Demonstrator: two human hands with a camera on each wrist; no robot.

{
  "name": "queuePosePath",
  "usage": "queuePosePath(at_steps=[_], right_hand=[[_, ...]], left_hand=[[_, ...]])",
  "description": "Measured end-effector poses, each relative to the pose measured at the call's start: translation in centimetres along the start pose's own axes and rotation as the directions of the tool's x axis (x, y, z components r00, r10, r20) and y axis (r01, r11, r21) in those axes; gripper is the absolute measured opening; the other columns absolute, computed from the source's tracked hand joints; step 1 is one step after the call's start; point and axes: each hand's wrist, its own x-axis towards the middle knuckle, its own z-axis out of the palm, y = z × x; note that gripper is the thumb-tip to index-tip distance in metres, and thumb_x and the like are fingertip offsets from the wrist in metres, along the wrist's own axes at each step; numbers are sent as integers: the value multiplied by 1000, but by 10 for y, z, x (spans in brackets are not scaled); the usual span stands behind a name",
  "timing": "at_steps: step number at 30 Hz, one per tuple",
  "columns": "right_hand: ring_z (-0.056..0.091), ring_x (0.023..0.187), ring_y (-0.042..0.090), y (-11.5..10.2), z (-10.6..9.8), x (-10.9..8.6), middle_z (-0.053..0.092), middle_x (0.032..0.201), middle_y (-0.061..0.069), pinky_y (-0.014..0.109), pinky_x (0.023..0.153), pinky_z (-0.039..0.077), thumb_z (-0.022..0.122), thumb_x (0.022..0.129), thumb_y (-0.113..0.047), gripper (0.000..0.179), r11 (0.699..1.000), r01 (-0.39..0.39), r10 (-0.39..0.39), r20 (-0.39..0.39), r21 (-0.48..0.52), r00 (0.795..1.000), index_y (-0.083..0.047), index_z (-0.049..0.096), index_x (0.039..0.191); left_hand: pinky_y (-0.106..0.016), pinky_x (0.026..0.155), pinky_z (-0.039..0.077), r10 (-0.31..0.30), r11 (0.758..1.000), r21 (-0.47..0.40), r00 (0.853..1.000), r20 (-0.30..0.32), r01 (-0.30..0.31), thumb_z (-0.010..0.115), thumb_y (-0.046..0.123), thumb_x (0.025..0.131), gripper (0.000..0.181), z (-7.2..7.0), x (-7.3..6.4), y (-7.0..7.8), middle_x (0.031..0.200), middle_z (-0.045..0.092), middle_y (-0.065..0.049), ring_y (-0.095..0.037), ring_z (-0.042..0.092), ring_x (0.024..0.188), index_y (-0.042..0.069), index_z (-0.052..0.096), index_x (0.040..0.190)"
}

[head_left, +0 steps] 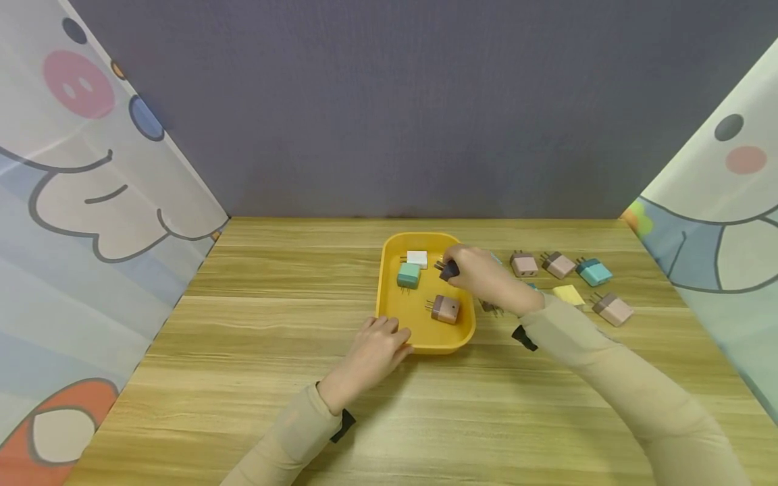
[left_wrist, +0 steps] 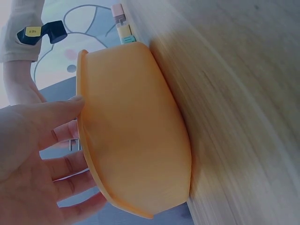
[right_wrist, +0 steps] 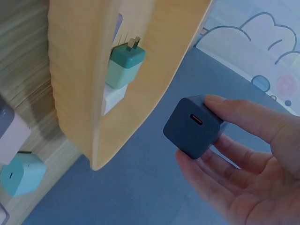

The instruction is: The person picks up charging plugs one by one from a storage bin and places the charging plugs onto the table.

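My right hand [head_left: 486, 275] pinches a dark charger plug [right_wrist: 194, 126] between thumb and fingers, over the right side of a yellow tray [head_left: 425, 347]. A USB-C port shows on the plug's face in the right wrist view. My left hand [head_left: 373, 347] grips the tray's near left rim, thumb on the outer wall and fingers over the edge. Inside the tray lie a white charger [head_left: 417, 259], a green charger [head_left: 408, 275] and a brown-pink charger [head_left: 446, 309]. The prongs of the green one show in the right wrist view.
Right of the tray, several chargers lie on the wooden table [head_left: 273, 290], among them a blue one [head_left: 594, 271], a yellow one [head_left: 568, 295] and a pink-brown one [head_left: 612, 308]. My right forearm partly covers others. A grey panel [head_left: 389, 108] stands behind the table.
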Motion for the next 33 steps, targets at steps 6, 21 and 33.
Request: queuePosePath(at_steps=[6, 21, 33], right_hand=[[58, 85, 26, 6, -5, -8, 59, 97, 17, 37, 70, 48, 65, 77, -6, 27, 999, -47, 47, -6, 4, 999, 4, 59, 102], [59, 81, 27, 24, -7, -31, 60, 96, 20, 35, 65, 49, 68, 74, -4, 31, 997, -65, 67, -49, 48, 997, 7, 58, 101], [58, 74, 26, 33, -4, -45, 59, 90, 21, 35, 61, 49, 68, 73, -3, 27, 997, -69, 72, -77, 42, 994, 9, 59, 95]], left_hand=[[-29, 68, 38, 0, 1000, -1, 1000, 0, 0, 64, 26, 81, 13, 0, 0, 0, 71, 50, 3, -13, 45, 67, 13, 61, 81], [-30, 68, 38, -6, 1000, -9, 1000, 12, 6, 63, 27, 81, 12, -1, 0, -1, 71, 49, 3, -13, 44, 67, 15, 61, 81], [-29, 67, 37, -6, 1000, -6, 1000, 18, 6, 63, 28, 81, 13, 0, -1, -1, 71, 49, 4, -12, 44, 66, 15, 62, 82]])
